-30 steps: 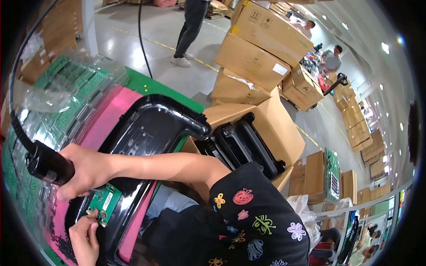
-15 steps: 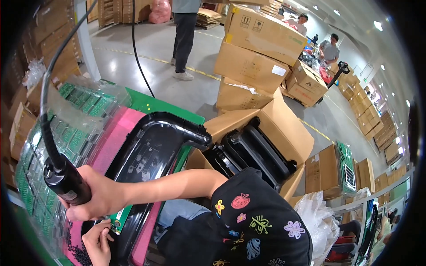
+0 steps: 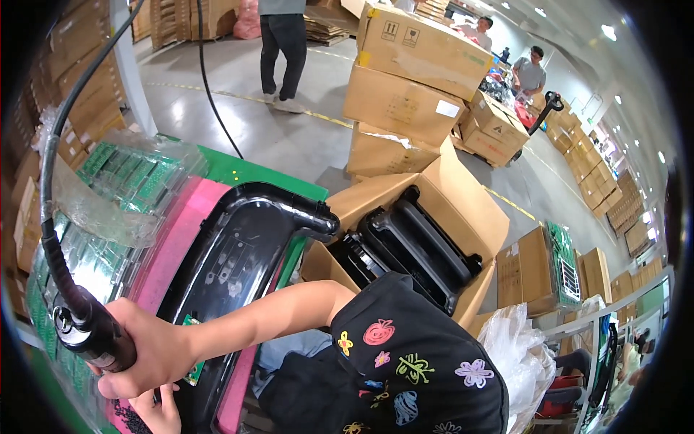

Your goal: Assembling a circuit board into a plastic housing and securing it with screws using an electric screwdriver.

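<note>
My right hand (image 3: 152, 351) is wrapped round a black power screwdriver (image 3: 97, 340) with a thick cable at its top; the tool's tip is hidden. Below it, my left hand (image 3: 160, 414) has bent fingers drawn together, with the fingertips partly behind my right hand. What they hold, if anything, cannot be made out. Both hands are over a glossy black plastic housing (image 3: 242, 239) with a curved end. A narrow green circuit board (image 3: 195, 372) lies in it, partly covered by my right wrist. Small black screws (image 3: 129, 418) are scattered beside my left hand.
The housing lies on a pink mat (image 3: 184, 217) over a green bench. Stacked trays of green circuit boards (image 3: 123, 173) line its far side. An open carton (image 3: 470, 210) of black housings stands right, with stacked boxes (image 3: 405, 94) behind. The screwdriver's cable (image 3: 54, 152) hangs at left. People stand farther off.
My right hand and the screwdriver have moved down and slightly left, covering more of my left hand. My left fingers have shifted lower. The board's upper end now shows above my forearm.
</note>
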Action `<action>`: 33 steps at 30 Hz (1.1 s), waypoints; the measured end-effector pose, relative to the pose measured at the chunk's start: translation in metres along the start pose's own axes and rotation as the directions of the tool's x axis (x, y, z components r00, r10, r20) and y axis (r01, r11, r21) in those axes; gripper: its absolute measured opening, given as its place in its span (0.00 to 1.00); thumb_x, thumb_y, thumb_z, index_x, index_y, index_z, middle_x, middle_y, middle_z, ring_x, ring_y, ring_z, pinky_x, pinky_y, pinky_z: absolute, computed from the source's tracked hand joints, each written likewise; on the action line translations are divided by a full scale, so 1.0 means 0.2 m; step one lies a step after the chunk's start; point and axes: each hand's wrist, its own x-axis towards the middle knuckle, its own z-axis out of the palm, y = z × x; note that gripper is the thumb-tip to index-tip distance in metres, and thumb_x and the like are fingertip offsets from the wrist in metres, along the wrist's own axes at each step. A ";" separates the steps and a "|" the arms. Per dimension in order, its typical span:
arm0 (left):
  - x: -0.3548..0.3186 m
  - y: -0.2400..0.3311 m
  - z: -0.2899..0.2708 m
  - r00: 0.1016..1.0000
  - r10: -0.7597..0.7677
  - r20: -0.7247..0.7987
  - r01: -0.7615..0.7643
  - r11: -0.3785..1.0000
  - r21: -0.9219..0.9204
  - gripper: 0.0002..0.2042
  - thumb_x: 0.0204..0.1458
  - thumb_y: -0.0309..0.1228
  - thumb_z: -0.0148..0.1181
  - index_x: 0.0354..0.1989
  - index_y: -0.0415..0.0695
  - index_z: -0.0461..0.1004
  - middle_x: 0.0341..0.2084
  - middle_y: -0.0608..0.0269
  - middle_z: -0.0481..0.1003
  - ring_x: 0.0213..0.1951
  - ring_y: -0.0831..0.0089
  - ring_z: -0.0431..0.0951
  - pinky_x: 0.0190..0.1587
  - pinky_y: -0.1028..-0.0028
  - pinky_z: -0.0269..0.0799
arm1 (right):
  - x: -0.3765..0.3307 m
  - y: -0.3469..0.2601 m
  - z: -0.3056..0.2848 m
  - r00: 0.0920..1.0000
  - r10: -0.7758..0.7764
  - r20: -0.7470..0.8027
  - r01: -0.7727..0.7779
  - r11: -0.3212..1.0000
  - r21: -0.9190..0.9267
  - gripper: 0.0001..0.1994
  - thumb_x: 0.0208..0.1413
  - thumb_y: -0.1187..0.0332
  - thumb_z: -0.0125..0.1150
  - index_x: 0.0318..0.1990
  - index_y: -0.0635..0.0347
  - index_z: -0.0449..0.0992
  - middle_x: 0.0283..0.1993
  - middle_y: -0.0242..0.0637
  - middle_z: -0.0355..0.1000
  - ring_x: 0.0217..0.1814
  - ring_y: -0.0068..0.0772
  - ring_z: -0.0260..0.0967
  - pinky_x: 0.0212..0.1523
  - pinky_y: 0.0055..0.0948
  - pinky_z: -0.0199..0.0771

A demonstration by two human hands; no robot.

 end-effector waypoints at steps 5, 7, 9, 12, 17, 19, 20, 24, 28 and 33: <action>-0.02 -0.04 -0.01 0.992 0.123 -0.007 -0.119 0.973 0.195 0.03 0.54 0.20 0.57 0.29 0.37 0.76 0.21 0.61 0.76 0.26 0.68 0.73 0.34 0.70 0.64 | -0.01 0.02 0.01 0.999 0.022 0.034 -0.022 0.999 0.024 0.15 0.37 0.64 0.69 0.29 0.62 0.71 0.25 0.27 0.68 0.27 0.18 0.65 0.28 0.22 0.67; -0.04 -0.08 -0.01 0.993 0.121 0.010 -0.121 0.976 0.179 0.03 0.54 0.21 0.57 0.29 0.37 0.76 0.22 0.61 0.76 0.26 0.67 0.73 0.35 0.69 0.63 | -0.01 0.03 0.01 0.998 0.025 0.050 -0.026 1.000 0.012 0.15 0.37 0.65 0.69 0.30 0.62 0.70 0.26 0.27 0.69 0.28 0.18 0.65 0.29 0.22 0.68; -0.05 -0.09 0.00 0.993 0.116 0.025 -0.119 0.980 0.162 0.03 0.54 0.21 0.56 0.29 0.37 0.75 0.22 0.61 0.76 0.27 0.66 0.73 0.36 0.69 0.63 | -0.02 0.03 0.01 0.998 0.040 0.046 -0.041 0.999 0.014 0.15 0.37 0.66 0.69 0.30 0.62 0.70 0.26 0.27 0.68 0.27 0.18 0.65 0.29 0.23 0.68; -0.06 -0.09 0.01 1.000 -0.027 0.001 0.027 0.998 0.055 0.03 0.54 0.21 0.56 0.30 0.36 0.75 0.22 0.60 0.76 0.28 0.64 0.74 0.37 0.68 0.63 | -0.02 0.02 0.01 0.999 0.037 0.016 -0.038 0.999 0.038 0.15 0.37 0.66 0.69 0.30 0.62 0.70 0.26 0.27 0.68 0.27 0.18 0.65 0.29 0.23 0.68; -0.06 -0.12 -0.02 0.995 0.079 0.064 -0.087 0.988 0.130 0.03 0.55 0.21 0.55 0.30 0.36 0.73 0.22 0.59 0.75 0.28 0.64 0.74 0.37 0.68 0.63 | -0.01 0.04 0.01 1.000 0.007 0.015 -0.007 1.000 0.003 0.15 0.37 0.66 0.69 0.29 0.62 0.70 0.25 0.27 0.68 0.27 0.18 0.65 0.28 0.23 0.67; -0.06 -0.11 -0.01 0.998 0.045 0.052 -0.051 0.991 0.125 0.04 0.55 0.21 0.56 0.29 0.36 0.73 0.22 0.59 0.75 0.29 0.64 0.73 0.38 0.68 0.63 | -0.01 0.03 0.02 1.000 0.001 0.014 -0.001 1.000 -0.001 0.15 0.37 0.66 0.69 0.29 0.62 0.70 0.25 0.27 0.68 0.27 0.18 0.65 0.28 0.23 0.67; -0.06 -0.10 -0.01 0.999 0.019 0.044 -0.024 0.993 0.119 0.05 0.55 0.22 0.56 0.27 0.36 0.72 0.22 0.59 0.75 0.29 0.63 0.73 0.38 0.68 0.63 | -0.01 0.03 0.03 1.000 -0.011 0.009 0.011 1.000 -0.011 0.15 0.38 0.66 0.69 0.29 0.62 0.70 0.25 0.27 0.68 0.27 0.18 0.65 0.28 0.23 0.67; -0.04 -0.06 0.00 0.997 0.077 0.031 -0.082 0.977 0.195 0.06 0.55 0.22 0.57 0.26 0.36 0.72 0.22 0.59 0.74 0.30 0.63 0.72 0.38 0.68 0.63 | 0.00 0.03 0.01 0.998 -0.057 -0.032 0.056 0.998 -0.040 0.14 0.40 0.63 0.66 0.24 0.60 0.66 0.21 0.24 0.64 0.23 0.16 0.60 0.23 0.22 0.63; -0.04 -0.05 0.00 0.998 0.066 0.003 -0.066 0.981 0.184 0.07 0.54 0.23 0.59 0.25 0.37 0.72 0.21 0.59 0.74 0.29 0.63 0.72 0.39 0.68 0.62 | 0.00 0.07 0.02 0.999 0.038 -0.005 -0.038 0.999 0.007 0.13 0.37 0.67 0.68 0.27 0.62 0.69 0.24 0.26 0.67 0.26 0.17 0.64 0.26 0.22 0.66; -0.03 -0.04 -0.01 0.999 0.038 0.013 -0.039 0.994 0.097 0.07 0.56 0.25 0.58 0.26 0.37 0.74 0.22 0.61 0.76 0.27 0.65 0.72 0.41 0.68 0.63 | 0.01 0.10 0.04 0.999 0.049 -0.012 -0.048 0.996 0.068 0.13 0.36 0.68 0.67 0.25 0.61 0.68 0.21 0.24 0.65 0.23 0.16 0.61 0.23 0.22 0.63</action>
